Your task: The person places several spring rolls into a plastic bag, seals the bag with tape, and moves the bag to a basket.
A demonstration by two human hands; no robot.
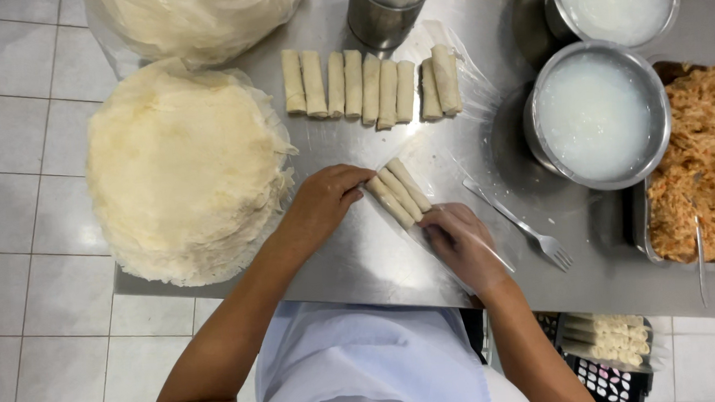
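Table (352, 258): steel worktop, carrying everything below.
Wrapper stack (180, 169): big round pile of thin pale sheets at the table's left edge, with a second heap in clear plastic (201, 17) behind it.
Filling tray (702, 166): shredded orange-brown mixture at the right edge, a utensil handle lying in it.
Bowls: one metal bowl of cloudy white liquid (596, 115) beside the tray, another (614, 0) behind it.
Finished row (372, 82): eight pale rolls lying side by side on clear film at the back.
Fork (522, 227): flat on the steel, just right of the right hand.
Three rolls (398, 192): bunched together, slanted, between the two hands at the table's middle.
Left hand (325, 201): fingers curled, tips pressing the rolls' upper end.
Right hand (462, 244): fingers bent, closed against the rolls' lower end.
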